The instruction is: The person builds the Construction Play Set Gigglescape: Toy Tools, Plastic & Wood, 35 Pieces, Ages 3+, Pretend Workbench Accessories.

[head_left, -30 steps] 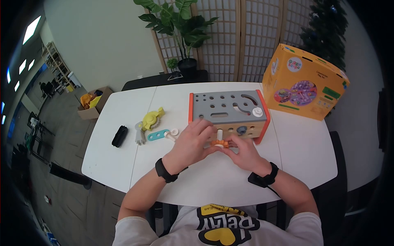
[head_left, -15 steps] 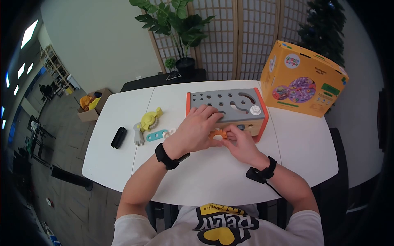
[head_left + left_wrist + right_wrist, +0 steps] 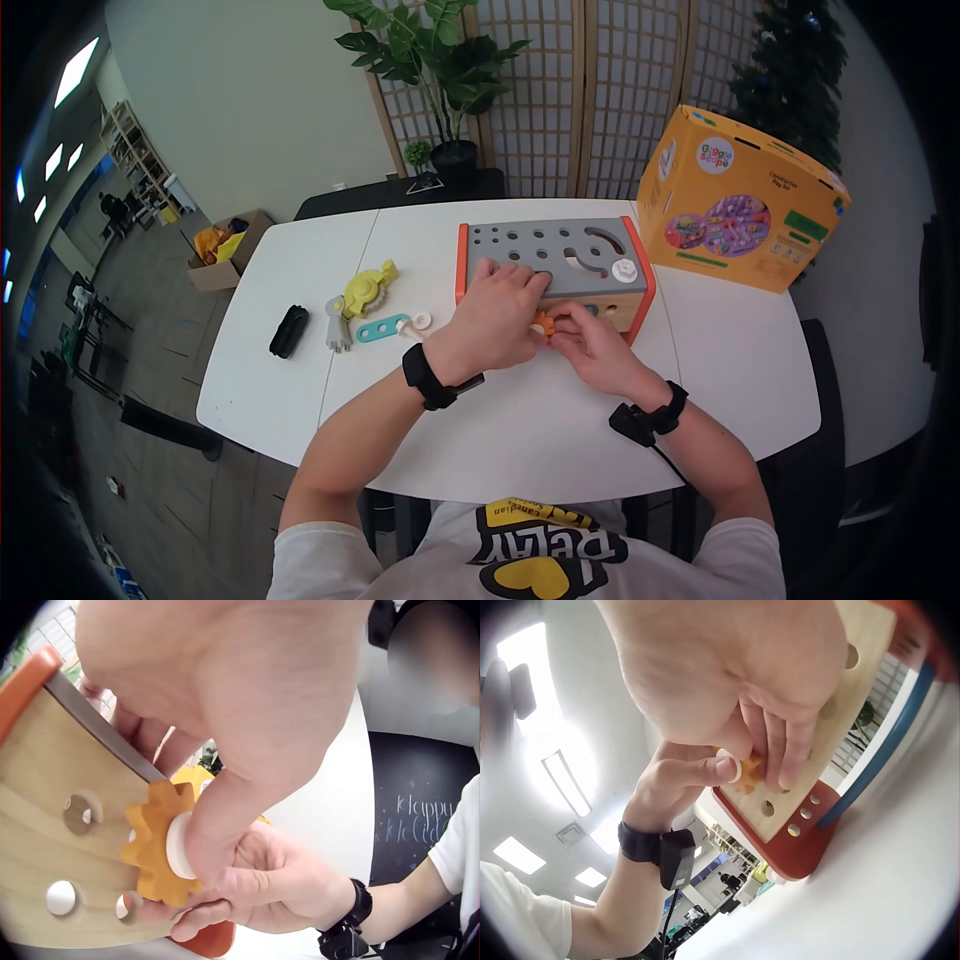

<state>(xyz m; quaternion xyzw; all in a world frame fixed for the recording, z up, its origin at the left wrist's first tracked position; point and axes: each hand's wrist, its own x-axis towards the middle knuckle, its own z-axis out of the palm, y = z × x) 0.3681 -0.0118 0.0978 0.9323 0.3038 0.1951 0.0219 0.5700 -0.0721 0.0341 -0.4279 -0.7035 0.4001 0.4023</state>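
Note:
A toy workbench (image 3: 560, 285) with a grey holed top, wooden front and red ends stands before me. An orange gear (image 3: 154, 847) is against its holed wooden front panel (image 3: 45, 795), with a white bolt head (image 3: 178, 847) at the gear's centre. My left hand (image 3: 495, 318) lies over the front top edge, fingers on the grey top, while its thumb presses the bolt head. From the other side my right hand (image 3: 597, 352) pinches the gear's rim, with fingers along the panel. The bolt's shaft is hidden behind the gear.
Left of the workbench lie a teal strip (image 3: 383, 329), a white bolt (image 3: 408, 328), a yellow toy piece (image 3: 368, 290), a grey toy piece (image 3: 337, 328) and a black case (image 3: 289, 332). A large orange-yellow box (image 3: 745, 200) stands at the back right.
The gear and bolt, earlier held with the shaft upward, have been tipped and brought to the front panel. My left fingers have moved from the shaft onto the grey top.

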